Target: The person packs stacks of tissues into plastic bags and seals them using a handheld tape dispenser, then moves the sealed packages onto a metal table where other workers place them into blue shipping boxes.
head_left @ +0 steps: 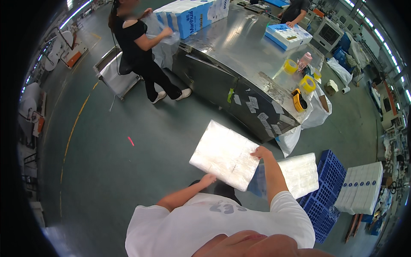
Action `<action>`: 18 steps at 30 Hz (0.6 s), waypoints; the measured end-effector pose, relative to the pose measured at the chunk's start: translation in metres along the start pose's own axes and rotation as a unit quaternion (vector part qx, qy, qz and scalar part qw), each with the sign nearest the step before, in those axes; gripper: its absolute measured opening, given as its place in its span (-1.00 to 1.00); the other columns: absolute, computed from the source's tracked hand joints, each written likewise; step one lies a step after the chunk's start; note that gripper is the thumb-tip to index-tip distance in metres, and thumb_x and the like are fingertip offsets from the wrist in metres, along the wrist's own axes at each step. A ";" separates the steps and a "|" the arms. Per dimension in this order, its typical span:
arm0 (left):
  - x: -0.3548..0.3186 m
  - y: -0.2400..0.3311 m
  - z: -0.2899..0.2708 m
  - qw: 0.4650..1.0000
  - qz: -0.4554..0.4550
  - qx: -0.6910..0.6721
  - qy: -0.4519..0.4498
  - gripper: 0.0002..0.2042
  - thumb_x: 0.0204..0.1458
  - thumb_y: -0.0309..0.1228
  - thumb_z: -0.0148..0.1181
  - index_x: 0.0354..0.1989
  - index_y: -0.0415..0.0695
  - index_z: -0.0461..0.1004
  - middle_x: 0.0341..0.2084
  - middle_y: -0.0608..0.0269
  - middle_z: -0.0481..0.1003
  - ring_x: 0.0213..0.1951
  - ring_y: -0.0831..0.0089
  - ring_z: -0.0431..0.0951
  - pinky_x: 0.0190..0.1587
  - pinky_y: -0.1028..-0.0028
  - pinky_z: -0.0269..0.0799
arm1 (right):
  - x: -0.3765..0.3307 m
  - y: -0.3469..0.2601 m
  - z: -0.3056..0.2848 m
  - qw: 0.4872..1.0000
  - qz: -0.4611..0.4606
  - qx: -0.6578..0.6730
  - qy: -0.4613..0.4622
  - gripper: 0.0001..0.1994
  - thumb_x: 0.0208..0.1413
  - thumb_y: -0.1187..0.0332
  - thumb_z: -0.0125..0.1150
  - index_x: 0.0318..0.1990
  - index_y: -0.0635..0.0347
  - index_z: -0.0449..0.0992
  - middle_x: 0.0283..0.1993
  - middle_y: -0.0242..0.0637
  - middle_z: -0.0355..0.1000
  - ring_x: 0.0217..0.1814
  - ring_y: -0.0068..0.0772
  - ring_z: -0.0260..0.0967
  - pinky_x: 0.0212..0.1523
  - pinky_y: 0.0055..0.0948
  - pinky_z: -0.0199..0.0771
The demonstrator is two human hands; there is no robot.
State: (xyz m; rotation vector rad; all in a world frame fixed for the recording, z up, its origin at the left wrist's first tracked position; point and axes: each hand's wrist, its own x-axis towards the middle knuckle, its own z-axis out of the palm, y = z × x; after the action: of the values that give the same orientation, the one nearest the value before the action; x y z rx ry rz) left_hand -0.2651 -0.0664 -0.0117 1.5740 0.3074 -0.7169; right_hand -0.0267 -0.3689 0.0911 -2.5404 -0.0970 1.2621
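Observation:
I hold a flat white pack wrapped in clear plastic (pixel 224 154) out in front of me, above the green floor. My left hand (pixel 208 179) grips its near lower edge. My right hand (pixel 260 152) grips its right edge. The pack is tilted, with its far corner toward the steel table (pixel 239 47). A second similar white pack (pixel 302 173) lies lower right, beside a blue plastic crate (pixel 327 188).
The steel table carries yellow tape rolls (pixel 306 83), a blue-and-white box (pixel 286 36) and blue-and-white packs (pixel 188 17). A person in black (pixel 137 47) stands at its left end; another person works at the far side. White stacked boxes (pixel 361 188) sit at the right.

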 end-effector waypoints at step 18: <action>-0.039 -0.054 -0.064 0.800 -0.373 -0.457 0.111 -0.57 -0.43 -0.42 -0.09 -0.23 -0.23 0.24 -0.20 0.05 0.31 -0.14 0.06 0.30 -0.13 0.05 0.22 | -0.146 -0.032 0.226 0.971 0.077 0.078 0.212 -0.52 -0.19 -0.14 -0.07 -0.38 0.07 0.52 -0.24 -0.26 0.41 -0.15 -0.25 0.33 -0.20 -0.28 0.33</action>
State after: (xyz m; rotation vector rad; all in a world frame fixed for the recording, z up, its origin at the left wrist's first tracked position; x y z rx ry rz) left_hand -0.3102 0.0124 -0.0316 0.5469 1.2928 -0.7843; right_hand -0.2913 -0.3126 0.0846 -2.6526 0.2850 0.7116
